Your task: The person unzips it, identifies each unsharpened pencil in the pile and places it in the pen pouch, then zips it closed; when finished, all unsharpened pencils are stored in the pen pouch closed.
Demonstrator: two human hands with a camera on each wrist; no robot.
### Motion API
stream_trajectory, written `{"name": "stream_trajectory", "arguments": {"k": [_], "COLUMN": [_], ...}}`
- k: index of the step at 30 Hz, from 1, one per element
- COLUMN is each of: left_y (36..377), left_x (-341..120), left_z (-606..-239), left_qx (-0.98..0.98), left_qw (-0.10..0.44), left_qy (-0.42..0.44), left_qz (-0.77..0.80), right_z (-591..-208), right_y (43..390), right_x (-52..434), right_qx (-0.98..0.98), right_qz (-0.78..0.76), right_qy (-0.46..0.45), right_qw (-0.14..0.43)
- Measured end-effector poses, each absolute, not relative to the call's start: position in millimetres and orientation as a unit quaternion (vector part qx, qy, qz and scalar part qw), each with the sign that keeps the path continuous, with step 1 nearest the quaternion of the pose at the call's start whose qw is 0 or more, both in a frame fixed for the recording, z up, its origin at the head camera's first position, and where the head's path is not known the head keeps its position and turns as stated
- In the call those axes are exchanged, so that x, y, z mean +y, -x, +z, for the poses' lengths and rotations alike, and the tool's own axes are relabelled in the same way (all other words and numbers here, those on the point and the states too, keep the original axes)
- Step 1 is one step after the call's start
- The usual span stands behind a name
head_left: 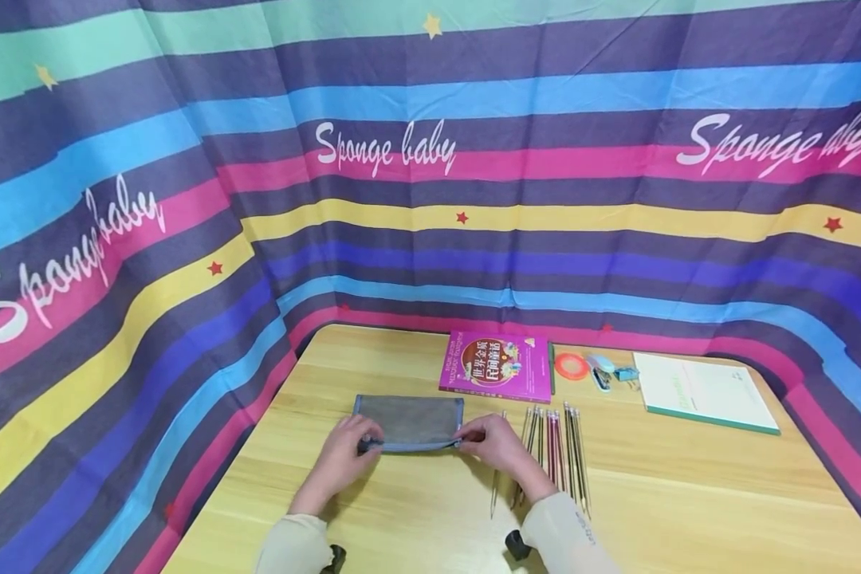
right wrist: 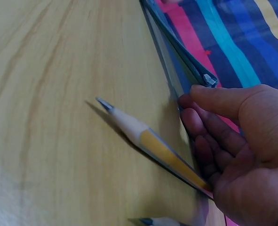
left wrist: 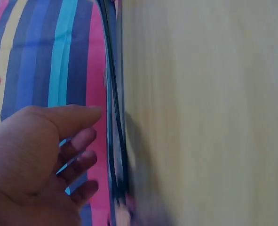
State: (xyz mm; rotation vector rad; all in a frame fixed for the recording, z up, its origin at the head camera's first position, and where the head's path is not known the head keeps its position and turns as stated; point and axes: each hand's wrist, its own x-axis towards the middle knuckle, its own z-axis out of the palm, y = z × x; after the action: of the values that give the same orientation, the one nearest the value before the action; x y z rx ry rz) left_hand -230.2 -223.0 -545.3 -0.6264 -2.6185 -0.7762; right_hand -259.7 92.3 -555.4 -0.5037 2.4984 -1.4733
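Striped curtain (head_left: 473,104) backs the wooden table (head_left: 423,518). Grey pouch (head_left: 410,418) occupies lower centre; right hand (head_left: 498,442) pinches its right corner; left hand (head_left: 346,450), fingers loosely bent (grip cannot be confirmed), meets its left.

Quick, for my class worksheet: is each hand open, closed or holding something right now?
Left hand: open, fingers loosely bent by the left end of the grey pouch.
Right hand: holding the grey pouch's near right corner.
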Motion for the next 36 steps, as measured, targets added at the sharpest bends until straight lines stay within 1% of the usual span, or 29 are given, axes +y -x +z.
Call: {"name": "stream_trajectory", "arguments": {"k": [3, 5, 9, 12, 23, 30, 36], "left_y": [235, 237, 239, 240, 244, 244, 246], "left_x": [-206, -197, -186, -184, -183, -183, -182], "left_z": [-540, -536, -531, -531, -541, -540, -543], "left_qx": [-0.919, -0.922, -0.929, -0.931, -0.93, -0.933, -0.932], "left_qw": [0.131, 0.099, 0.051, 0.036, 0.002, -0.005, 0.004], "left_qy": [0.264, 0.274, 0.268, 0.262, 0.253, 0.243, 0.239], "left_qz": [-0.264, -0.256, -0.252, -0.253, -0.266, -0.264, -0.274], "right_z": [-554, -553, -553, -553, -554, -553, -554], "right_y": [262, 264, 266, 266, 263, 263, 263], "right_x": [93, 93, 93, 93, 93, 93, 94], "right_qx": [0.846, 0.847, 0.848, 0.848, 0.841, 0.839, 0.841], "right_qz": [-0.496, -0.495, -0.49, -0.489, -0.502, -0.507, -0.502], "right_qy": [0.17, 0.17, 0.177, 0.179, 0.171, 0.166, 0.167], "right_qw": [0.096, 0.094, 0.094, 0.096, 0.106, 0.11, 0.113]}}
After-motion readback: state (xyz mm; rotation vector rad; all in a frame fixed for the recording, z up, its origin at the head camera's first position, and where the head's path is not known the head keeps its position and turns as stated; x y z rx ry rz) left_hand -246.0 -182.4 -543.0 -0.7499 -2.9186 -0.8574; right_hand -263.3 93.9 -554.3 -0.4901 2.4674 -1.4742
